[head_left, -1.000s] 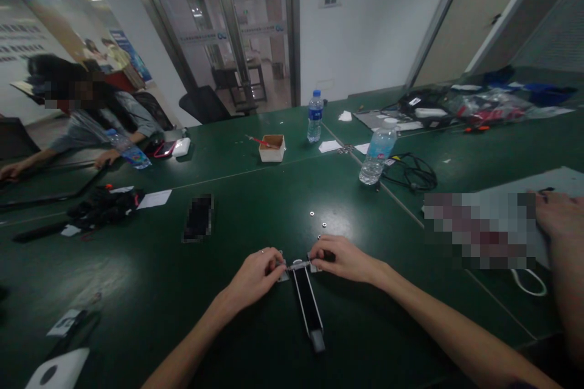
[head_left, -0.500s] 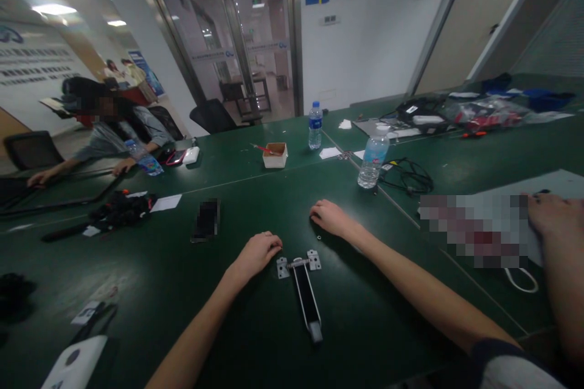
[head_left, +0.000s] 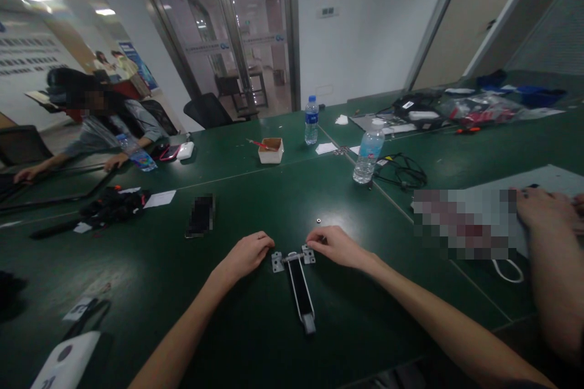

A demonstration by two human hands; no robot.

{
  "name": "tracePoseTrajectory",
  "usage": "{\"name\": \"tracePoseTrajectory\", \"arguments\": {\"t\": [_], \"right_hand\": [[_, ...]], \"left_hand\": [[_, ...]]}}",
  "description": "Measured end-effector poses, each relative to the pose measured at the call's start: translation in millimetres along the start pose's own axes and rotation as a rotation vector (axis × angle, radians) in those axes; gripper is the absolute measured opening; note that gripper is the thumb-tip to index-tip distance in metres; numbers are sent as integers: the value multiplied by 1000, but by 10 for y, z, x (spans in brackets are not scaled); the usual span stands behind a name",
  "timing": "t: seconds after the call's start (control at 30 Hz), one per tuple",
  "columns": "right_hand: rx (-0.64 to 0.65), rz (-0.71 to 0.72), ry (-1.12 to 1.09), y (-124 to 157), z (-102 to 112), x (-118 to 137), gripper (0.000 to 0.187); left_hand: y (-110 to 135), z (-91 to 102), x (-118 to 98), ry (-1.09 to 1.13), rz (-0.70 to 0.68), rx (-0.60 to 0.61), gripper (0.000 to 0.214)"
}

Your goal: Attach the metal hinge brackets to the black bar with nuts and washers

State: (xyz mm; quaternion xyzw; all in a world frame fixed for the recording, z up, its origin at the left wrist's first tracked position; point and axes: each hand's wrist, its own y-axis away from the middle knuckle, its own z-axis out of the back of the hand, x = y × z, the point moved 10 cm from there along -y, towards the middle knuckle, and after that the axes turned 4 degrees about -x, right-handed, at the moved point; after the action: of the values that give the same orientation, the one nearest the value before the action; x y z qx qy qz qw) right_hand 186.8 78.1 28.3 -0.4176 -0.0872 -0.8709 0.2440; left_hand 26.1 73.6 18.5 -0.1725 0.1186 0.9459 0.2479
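Observation:
A metal hinge-like fitting [head_left: 300,292] lies on the green table, with a long black-centred arm pointing toward me and a small plate with holes at each side of its far end. My left hand [head_left: 249,253] rests just left of the left plate, fingers curled together; whatever they hold, if anything, is too small to name. My right hand [head_left: 340,246] has its thumb and fingertips pinched at the upper edge of the right plate, and what lies between them is hidden. Beyond that hand sits a small metal ring or nut [head_left: 318,220].
A water bottle [head_left: 367,155] and a second bottle [head_left: 311,121] stand farther back, near a small open box [head_left: 271,151] and black cables [head_left: 404,171]. Left lies a phone [head_left: 201,216]. At right another person's hand [head_left: 545,206] rests on a grey board [head_left: 542,179]; someone else sits at far left.
My right hand has moved toward me from beyond the small ring to the right plate of the fitting. My left hand stays beside the left plate. The whole view has shifted slightly.

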Motion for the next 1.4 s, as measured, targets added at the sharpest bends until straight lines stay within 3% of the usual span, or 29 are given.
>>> {"name": "tracePoseTrajectory", "arguments": {"t": [0.27,0.73,1.03,1.4], "right_hand": [[47,16,-38,39,-128,12,20],[67,-28,-138,75,-180,-39,16],[32,-14,-110,64,-175,-7,11],[16,-8,-96,75,-149,22,11]], "left_hand": [[13,9,142,-7,51,3,17],[38,38,62,-72,165,-8,17],[208,52,25,371,235,-54,25],[236,-275,38,590,409,-6,32]]}}
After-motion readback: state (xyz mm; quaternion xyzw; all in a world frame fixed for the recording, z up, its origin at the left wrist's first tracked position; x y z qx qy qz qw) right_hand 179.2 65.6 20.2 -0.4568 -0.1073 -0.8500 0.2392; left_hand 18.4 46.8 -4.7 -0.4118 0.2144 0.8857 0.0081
